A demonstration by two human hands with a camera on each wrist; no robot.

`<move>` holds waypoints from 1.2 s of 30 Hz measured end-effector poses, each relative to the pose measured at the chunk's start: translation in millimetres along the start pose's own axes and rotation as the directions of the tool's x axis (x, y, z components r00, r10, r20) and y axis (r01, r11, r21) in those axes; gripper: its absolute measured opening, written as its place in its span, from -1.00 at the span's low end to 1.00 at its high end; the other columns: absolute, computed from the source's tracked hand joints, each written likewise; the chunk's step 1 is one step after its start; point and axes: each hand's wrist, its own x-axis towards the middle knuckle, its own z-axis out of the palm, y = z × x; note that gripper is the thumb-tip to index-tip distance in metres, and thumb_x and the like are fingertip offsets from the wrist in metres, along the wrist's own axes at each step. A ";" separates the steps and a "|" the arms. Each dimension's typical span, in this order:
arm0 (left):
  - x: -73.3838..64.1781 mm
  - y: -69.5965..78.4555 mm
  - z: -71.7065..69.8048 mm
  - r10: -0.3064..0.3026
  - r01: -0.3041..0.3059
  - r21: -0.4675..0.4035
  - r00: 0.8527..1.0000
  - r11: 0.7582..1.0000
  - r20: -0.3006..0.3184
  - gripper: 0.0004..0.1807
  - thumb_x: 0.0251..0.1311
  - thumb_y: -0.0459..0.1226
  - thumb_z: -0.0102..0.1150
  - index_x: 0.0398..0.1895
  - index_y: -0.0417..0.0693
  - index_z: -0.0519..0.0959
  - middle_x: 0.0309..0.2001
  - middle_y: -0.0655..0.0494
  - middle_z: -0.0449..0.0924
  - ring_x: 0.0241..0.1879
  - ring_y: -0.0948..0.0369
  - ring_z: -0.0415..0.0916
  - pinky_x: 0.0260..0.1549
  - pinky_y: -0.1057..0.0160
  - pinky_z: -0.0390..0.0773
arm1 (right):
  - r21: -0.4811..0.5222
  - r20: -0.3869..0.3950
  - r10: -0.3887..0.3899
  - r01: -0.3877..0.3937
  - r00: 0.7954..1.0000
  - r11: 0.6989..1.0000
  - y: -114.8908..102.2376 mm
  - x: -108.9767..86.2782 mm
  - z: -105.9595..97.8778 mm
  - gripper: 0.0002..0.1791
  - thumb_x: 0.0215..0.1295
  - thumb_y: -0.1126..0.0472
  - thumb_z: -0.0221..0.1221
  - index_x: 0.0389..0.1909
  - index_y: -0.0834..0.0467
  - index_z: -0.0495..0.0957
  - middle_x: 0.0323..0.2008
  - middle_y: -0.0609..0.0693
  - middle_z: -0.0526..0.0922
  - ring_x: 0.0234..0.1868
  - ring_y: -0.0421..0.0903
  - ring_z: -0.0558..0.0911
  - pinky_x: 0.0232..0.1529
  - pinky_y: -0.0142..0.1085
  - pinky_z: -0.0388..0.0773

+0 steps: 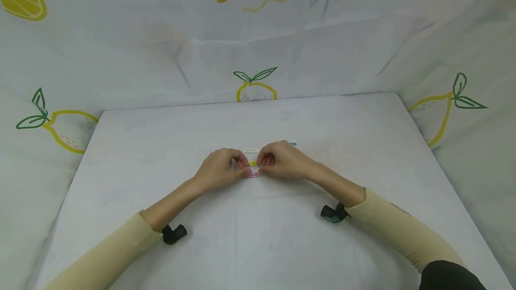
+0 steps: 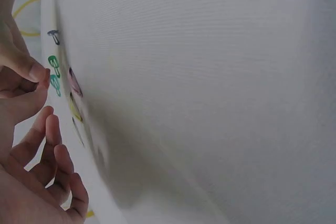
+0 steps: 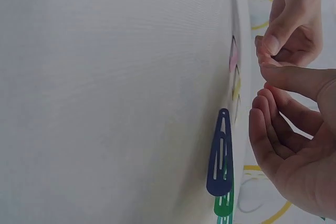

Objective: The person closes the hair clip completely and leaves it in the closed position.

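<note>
My left hand point(image 1: 221, 169) and right hand point(image 1: 288, 160) face each other over the middle of the table, thumbs and forefingers bent toward each other. In both wrist views their fingertips come together, raised off the cloth; I cannot tell whether a small thing is between them. Below, in the gap, a pink snap hair clip point(image 1: 252, 175) and a yellow hair clip point(image 1: 252, 163) lie flat, one behind the other. Farther back lies a white hair clip point(image 1: 251, 150). In the left wrist view, the pink clip point(image 2: 75, 82) and the yellow clip point(image 2: 76, 108) rest just past the fingertips.
Beside the right hand lie a navy hair clip point(image 3: 219, 166), a green hair clip point(image 3: 224, 203) and a teal hair clip point(image 1: 293, 144), partly hidden in the head view. A white cloth covers the table point(image 1: 161, 137); a lemon-print curtain point(image 1: 141, 70) hangs around it.
</note>
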 end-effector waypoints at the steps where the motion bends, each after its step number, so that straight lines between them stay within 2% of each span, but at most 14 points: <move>1: 1.6 1.4 -1.1 0.007 -0.007 0.008 1.000 1.000 0.000 -0.93 0.26 -0.15 0.52 -0.29 0.14 0.78 -0.36 0.26 0.74 -0.44 0.29 0.47 -0.37 0.29 0.42 | 0.004 -0.003 0.001 -0.001 1.000 1.000 -0.2 -0.2 -1.2 -0.90 0.31 0.31 0.46 -0.19 0.14 0.77 -0.32 -0.07 0.79 -0.31 -0.24 0.69 -0.18 -0.38 0.70; 6: 8.4 7.9 -5.5 0.037 -0.037 0.041 0.999 0.998 -0.009 -0.93 0.26 -0.15 0.53 -0.29 0.13 0.79 -0.34 0.25 0.76 -0.48 0.29 0.44 -0.42 0.30 0.40 | 0.020 -0.029 0.014 -0.013 0.999 1.000 -1.2 -2.7 -7.3 -0.88 0.32 0.30 0.46 -0.15 0.16 0.78 -0.28 -0.06 0.80 -0.28 -0.22 0.71 -0.15 -0.36 0.71; 15: 18.2 15.2 -7.3 0.061 -0.061 0.039 0.998 0.997 -0.014 -0.91 0.30 -0.13 0.51 -0.24 0.11 0.79 -0.29 0.25 0.78 -0.46 0.27 0.49 -0.40 0.29 0.45 | 0.021 -0.081 0.002 -0.001 0.997 1.000 0.9 -8.3 -19.3 -0.86 0.33 0.30 0.46 -0.13 0.20 0.78 -0.26 -0.03 0.83 -0.26 -0.20 0.73 -0.11 -0.33 0.72; 23: 28.8 19.2 -3.5 0.067 -0.065 0.060 0.998 0.996 -0.019 -0.83 0.31 -0.09 0.50 -0.12 0.12 0.80 -0.13 0.22 0.82 -0.10 0.12 0.65 -0.07 0.13 0.61 | 0.007 -0.116 0.028 -0.027 0.993 1.000 6.4 -13.6 -32.6 -0.82 0.33 0.27 0.47 -0.10 0.23 0.78 -0.25 -0.04 0.82 -0.24 -0.18 0.73 -0.08 -0.34 0.70; 28: 35.7 21.0 -0.4 0.091 -0.089 0.071 0.995 0.993 -0.028 -0.77 0.33 -0.07 0.49 -0.05 0.08 0.80 -0.07 0.18 0.84 -0.05 0.12 0.68 0.00 0.06 0.65 | -0.006 -0.144 0.044 -0.046 0.989 0.999 11.6 -16.4 -38.6 -0.81 0.31 0.27 0.49 -0.10 0.21 0.79 -0.26 -0.04 0.82 -0.24 -0.17 0.72 -0.09 -0.35 0.68; 36: 44.4 25.0 2.9 0.118 -0.118 0.074 0.993 0.990 0.006 -0.69 0.37 -0.09 0.46 0.08 0.00 0.79 0.05 0.15 0.84 0.08 0.08 0.70 0.13 0.02 0.65 | -0.016 -0.177 0.053 -0.057 0.983 0.998 26.1 -20.4 -43.8 -0.80 0.32 0.31 0.48 -0.09 0.26 0.77 -0.22 0.02 0.82 -0.22 -0.13 0.72 -0.07 -0.36 0.66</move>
